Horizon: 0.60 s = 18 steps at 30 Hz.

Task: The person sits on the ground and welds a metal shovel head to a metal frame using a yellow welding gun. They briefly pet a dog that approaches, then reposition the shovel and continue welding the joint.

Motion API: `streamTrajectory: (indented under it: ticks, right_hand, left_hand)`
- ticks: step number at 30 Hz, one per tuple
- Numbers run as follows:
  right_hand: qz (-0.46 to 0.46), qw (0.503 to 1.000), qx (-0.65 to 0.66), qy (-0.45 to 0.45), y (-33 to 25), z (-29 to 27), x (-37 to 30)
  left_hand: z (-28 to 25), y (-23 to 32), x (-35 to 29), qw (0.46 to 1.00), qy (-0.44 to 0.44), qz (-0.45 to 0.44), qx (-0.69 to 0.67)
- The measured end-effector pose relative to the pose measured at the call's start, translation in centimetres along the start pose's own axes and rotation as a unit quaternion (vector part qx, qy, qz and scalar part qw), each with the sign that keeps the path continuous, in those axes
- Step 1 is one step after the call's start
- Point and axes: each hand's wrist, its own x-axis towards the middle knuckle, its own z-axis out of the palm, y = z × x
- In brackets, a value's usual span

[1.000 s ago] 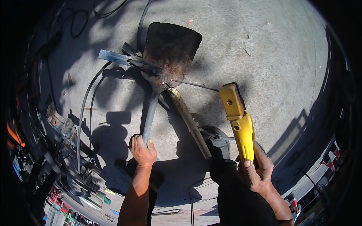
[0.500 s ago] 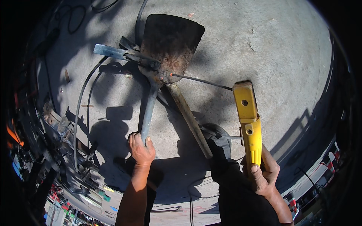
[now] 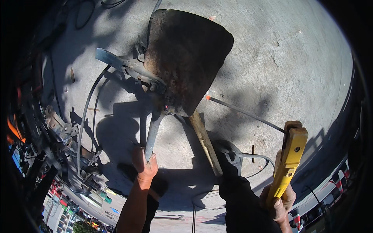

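A rusty, dark shovel blade [image 3: 190,50] rises tilted above the concrete. At its base a grey metal tube [image 3: 154,130] meets it, and my left hand [image 3: 144,163] is closed around the tube's near end. A small red glowing spot shows at that joint. Beside it a worn pale pole [image 3: 206,143] slants toward my leg. On the blade's left side sits a metal clamp [image 3: 136,72] with a cable. My right hand [image 3: 281,204] grips a yellow welding electrode holder [image 3: 291,159]. Its electrode [image 3: 246,113] points left, orange-hot at the tip and apart from the blade.
A black cable [image 3: 88,101] curves along the ground at left, near a heap of metal parts [image 3: 58,124]. Another cable [image 3: 252,155] runs past my shoe to the electrode holder. Red-and-white striped objects [image 3: 341,182] stand at far right.
The electrode holder has moved right and nearer to me, taking the electrode tip off the shovel's base. The blade looks larger and has tilted up. My left hand has kept its hold, shifting slightly nearer.
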Motion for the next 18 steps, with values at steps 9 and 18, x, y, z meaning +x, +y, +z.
streamTrajectory:
  ticks: [9,18]
  right_hand:
    - [-0.022,0.999,0.015,-0.022,-0.29,-0.35,-0.42]
    - [-0.017,0.999,0.032,-0.005,-0.06,-0.28,-0.95]
  left_hand:
    - [-0.32,-0.18,-0.33,0.999,0.028,0.002,-0.016]
    - [-0.5,0.24,0.25,1.0,0.029,0.005,-0.01]
